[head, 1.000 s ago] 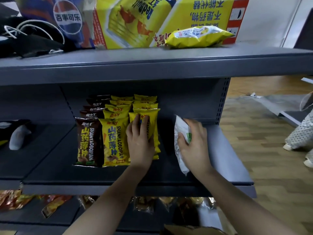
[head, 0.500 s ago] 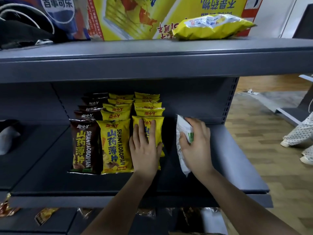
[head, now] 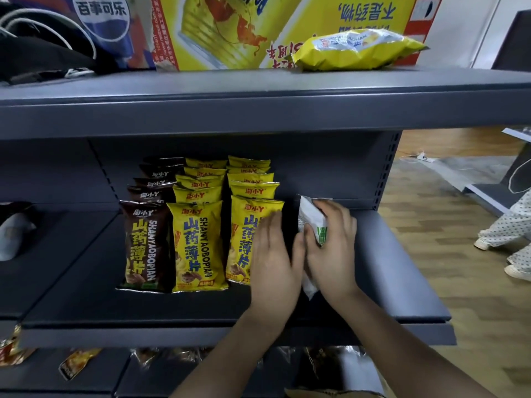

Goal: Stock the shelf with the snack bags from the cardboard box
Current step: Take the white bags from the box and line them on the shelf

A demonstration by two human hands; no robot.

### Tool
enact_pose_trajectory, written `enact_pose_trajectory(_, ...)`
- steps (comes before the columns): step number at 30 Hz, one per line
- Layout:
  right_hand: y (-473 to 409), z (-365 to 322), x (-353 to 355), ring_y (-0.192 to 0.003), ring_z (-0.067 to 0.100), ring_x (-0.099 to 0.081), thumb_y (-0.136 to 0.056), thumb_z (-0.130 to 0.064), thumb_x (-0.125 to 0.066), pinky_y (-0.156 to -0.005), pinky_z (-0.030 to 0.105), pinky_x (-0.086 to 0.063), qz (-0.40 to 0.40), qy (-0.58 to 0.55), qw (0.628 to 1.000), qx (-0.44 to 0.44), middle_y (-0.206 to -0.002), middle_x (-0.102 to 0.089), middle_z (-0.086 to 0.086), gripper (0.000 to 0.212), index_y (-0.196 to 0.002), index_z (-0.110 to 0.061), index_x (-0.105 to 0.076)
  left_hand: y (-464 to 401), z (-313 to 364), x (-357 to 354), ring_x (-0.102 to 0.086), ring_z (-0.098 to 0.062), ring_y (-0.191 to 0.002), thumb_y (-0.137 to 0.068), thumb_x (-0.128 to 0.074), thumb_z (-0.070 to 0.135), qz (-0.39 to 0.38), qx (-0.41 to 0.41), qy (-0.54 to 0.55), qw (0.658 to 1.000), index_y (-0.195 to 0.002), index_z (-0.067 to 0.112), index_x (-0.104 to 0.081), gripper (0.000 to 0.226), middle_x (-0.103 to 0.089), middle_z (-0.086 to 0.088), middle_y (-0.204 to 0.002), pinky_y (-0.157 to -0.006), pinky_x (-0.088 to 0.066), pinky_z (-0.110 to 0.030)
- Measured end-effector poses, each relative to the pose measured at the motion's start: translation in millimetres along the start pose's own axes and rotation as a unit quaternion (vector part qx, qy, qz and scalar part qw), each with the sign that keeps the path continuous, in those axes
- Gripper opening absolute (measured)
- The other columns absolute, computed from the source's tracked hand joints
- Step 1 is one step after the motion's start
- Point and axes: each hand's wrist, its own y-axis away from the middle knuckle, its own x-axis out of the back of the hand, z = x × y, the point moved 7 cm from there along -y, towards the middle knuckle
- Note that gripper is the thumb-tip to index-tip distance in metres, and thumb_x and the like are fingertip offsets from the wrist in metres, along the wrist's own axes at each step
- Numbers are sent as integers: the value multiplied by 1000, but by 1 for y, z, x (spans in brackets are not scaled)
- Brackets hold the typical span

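Observation:
On the dark middle shelf (head: 402, 268) stand three rows of snack bags: a brown row (head: 143, 245) at the left, a yellow row (head: 198, 245) in the middle and a second yellow row (head: 244, 219) at the right. My right hand (head: 330, 248) grips a white and green snack bag (head: 311, 216), held upright on edge just right of the rows. My left hand (head: 273, 259) is blurred, fingers extended, in front of the right yellow row and touching my right hand. A corner of the cardboard box (head: 330, 393) shows at the bottom edge.
A loose yellow bag (head: 356, 50) lies on the top shelf (head: 258, 90) before large yellow and blue cartons (head: 230, 27). Dark clothing lies at top left. Loose snack packets (head: 77, 363) sit on the lower shelf. A person's legs in dotted trousers (head: 511, 234) stand on the wooden floor at right.
My left hand has come off the front of the right yellow row and slid right, up against my right hand. The white and green bag has stayed in place. The camera has moved closer.

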Motion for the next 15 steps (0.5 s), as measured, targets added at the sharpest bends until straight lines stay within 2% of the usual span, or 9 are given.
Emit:
enact_pose_trajectory(3, 2, -3, 2, -116, 9, -38, -86, -13, -56, -93, 1, -24, -11, -18, 1000, 5, -121, -43, -17, 39, -124, -19, -53, 0, 12, -19, -45, -9, -125, -89, -34, 60, -76, 46, 128, 988, -139, 17, -38, 66, -51, 2, -133, -105, -40, -31)
enact_pose_trajectory(5, 2, -3, 3, -116, 7, -36, -87, -10, -58, -94, 1, -24, -17, -25, 1000, 6, -121, -41, -17, 39, -125, -17, -52, -4, 19, -23, -52, -4, -116, -91, -44, 45, -84, 59, 161, 982, -137, 18, -40, 53, -56, 7, -124, -97, -44, -23)
enact_pose_trajectory(8, 1, -4, 6, -119, 12, -39, -86, -15, -56, -100, 5, -25, -18, -45, 999, 25, -124, -39, -11, 40, -126, -11, -52, -10, 16, -30, -58, -1, -103, -93, -54, 24, -101, 143, 231, 957, -130, 17, -45, 39, -60, 11, -107, -85, -46, -12)
enact_pose_trajectory(11, 1, 0, 6, -124, 5, -37, -80, -11, -64, -102, 7, -26, -38, -90, 995, 31, -130, -34, 4, 52, -129, -2, -46, -16, 11, -39, -61, -10, -105, -92, -55, 14, -117, 196, 276, 934, -126, 14, -48, 35, -64, 3, -109, -89, -49, -23)
enact_pose_trajectory(13, 3, 9, 7, -124, -6, -33, -75, -7, -67, -101, 6, -27, -41, -102, 994, 19, -130, -31, 6, 62, -131, -1, -42, -21, 7, -45, -61, -15, -106, -93, -52, 9, -121, 220, 284, 925, -124, 13, -49, 32, -63, -2, -112, -94, -50, -33)
enact_pose_trajectory(15, 5, 20, 7, -123, -5, -33, -73, -15, -68, -100, 6, -28, -51, -111, 992, -18, -129, -31, 4, 70, -135, -8, -36, -23, 2, -53, -61, -20, -104, -94, -50, 8, -125, 243, 276, 921, -117, 13, -50, 24, -63, -7, -110, -94, -50, -42)
